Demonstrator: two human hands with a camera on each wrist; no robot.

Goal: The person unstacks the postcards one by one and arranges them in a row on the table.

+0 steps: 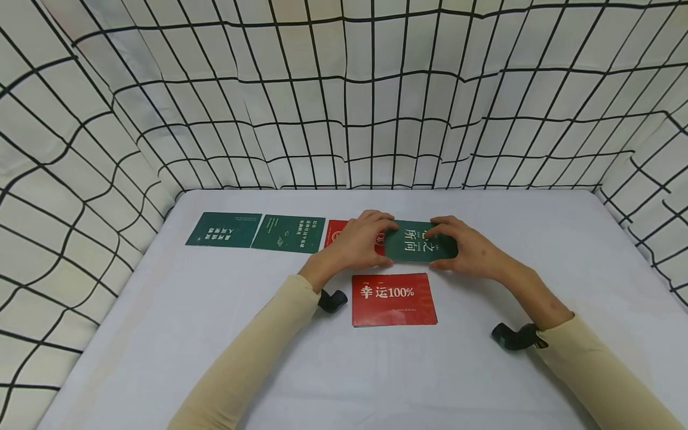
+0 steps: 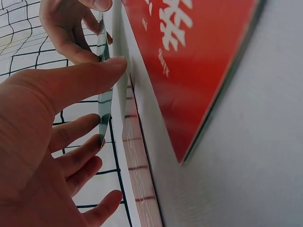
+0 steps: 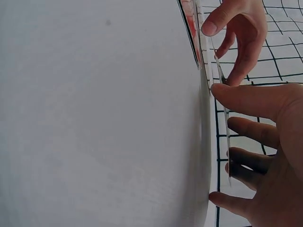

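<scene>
My left hand (image 1: 356, 243) pinches the left edge of a green card (image 1: 403, 252) with white characters. The right hand (image 1: 477, 249) grips the same card at its right end, its fingers covering part of the print. The card is held slightly above the white table; both wrist views show it nearly edge-on between thumbs and fingers. Behind the left hand a red card (image 1: 335, 228) lies on the table, mostly hidden. Nearer me sits a small stack of cards (image 1: 395, 300) with a red one on top, also seen in the left wrist view.
Two green cards (image 1: 226, 230) lie side by side at the left, in line with the half-hidden red card. The white tabletop (image 1: 376, 370) spreads around them. Black netting (image 1: 344, 125) over white cloth rises behind and at both sides. Each wrist wears a small black camera (image 1: 333, 301).
</scene>
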